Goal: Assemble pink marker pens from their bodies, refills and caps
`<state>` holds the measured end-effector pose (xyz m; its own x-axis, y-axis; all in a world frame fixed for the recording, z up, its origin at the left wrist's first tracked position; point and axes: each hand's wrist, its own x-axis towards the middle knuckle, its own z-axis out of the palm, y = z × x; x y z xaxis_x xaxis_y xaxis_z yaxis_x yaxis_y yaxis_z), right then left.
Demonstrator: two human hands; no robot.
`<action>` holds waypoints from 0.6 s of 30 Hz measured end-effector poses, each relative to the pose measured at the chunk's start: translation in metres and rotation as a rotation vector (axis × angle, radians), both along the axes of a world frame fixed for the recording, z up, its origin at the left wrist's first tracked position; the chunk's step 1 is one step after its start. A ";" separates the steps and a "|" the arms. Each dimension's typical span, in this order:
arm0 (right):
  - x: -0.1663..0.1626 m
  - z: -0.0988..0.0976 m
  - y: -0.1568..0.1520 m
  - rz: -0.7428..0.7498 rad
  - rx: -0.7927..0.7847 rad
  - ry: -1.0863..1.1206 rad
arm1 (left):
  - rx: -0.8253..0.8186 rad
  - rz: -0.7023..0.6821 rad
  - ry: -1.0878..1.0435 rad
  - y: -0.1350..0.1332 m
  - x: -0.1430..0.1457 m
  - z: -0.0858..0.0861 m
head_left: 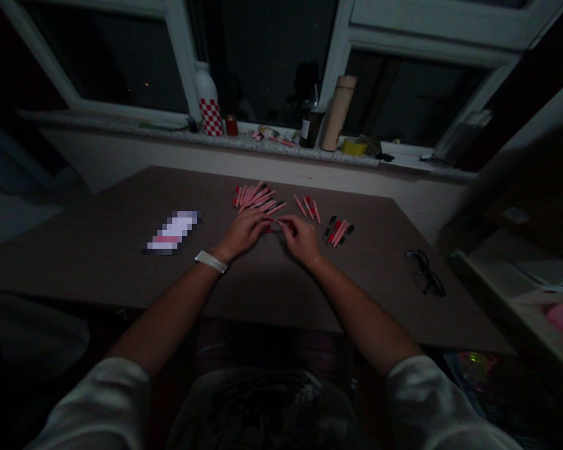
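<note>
Close together over the middle of the table, my left hand [246,234] and my right hand [301,239] are both closed, fingertips nearly meeting. Between them is a red pen [269,227], mostly covered by the fingers and dim. Just beyond my left hand lies a loose pile of pink, red and black pens [256,195]. A smaller group of pink and red pens [308,207] lies beyond my right hand. To its right, several black, red and pink pens [338,231] rest side by side.
A blurred-out phone-like object [173,232] lies left on the brown table [122,215]. Black-framed glasses [425,273] lie near the right edge. On the windowsill stand a red-checked white bottle [209,103], a beige flask [338,114], a dark drink cup [310,128] and yellow tape [354,146].
</note>
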<state>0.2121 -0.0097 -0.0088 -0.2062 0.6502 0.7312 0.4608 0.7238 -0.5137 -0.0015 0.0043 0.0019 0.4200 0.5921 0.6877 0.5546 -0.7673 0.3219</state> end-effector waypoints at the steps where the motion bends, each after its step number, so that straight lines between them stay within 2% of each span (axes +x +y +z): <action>1: 0.000 0.000 0.000 0.012 0.003 -0.003 | -0.001 -0.007 -0.003 -0.001 0.000 0.000; 10: 0.000 -0.001 0.003 -0.034 -0.006 0.050 | 0.024 0.023 -0.048 -0.003 0.002 0.003; 18: -0.001 0.000 0.001 -0.020 -0.074 -0.011 | 0.026 0.016 -0.042 -0.005 0.002 0.004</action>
